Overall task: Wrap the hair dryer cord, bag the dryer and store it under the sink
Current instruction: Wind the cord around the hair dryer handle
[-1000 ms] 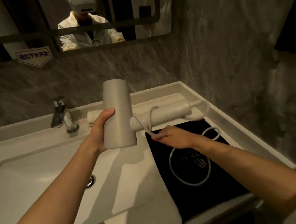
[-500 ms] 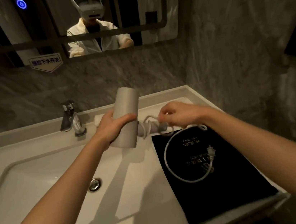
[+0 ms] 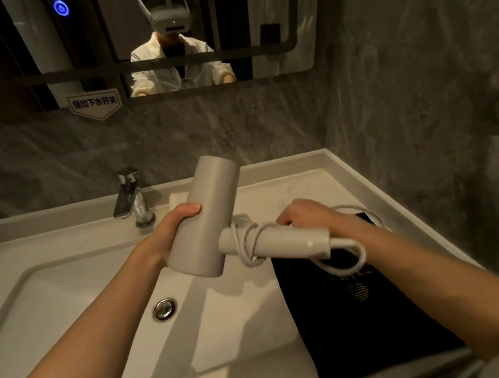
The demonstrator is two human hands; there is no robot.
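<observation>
Dryer (image 3: 204, 220) gripped by left hand (image 3: 168, 234) fingers | right hand (image 3: 305, 216) fingers pinching cord (image 3: 249, 236)

A pale vanity counter (image 3: 320, 179) spans the lower frame, its sink basin (image 3: 67, 308) at lower left. A black bag (image 3: 369, 315) lies flat at lower right, a chrome faucet (image 3: 130, 198) stands at centre-left.

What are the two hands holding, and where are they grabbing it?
The left hand grips the hair dryer around its barrel. The right hand reaches behind the handle with the white cord; its fingers are hidden there.
</observation>
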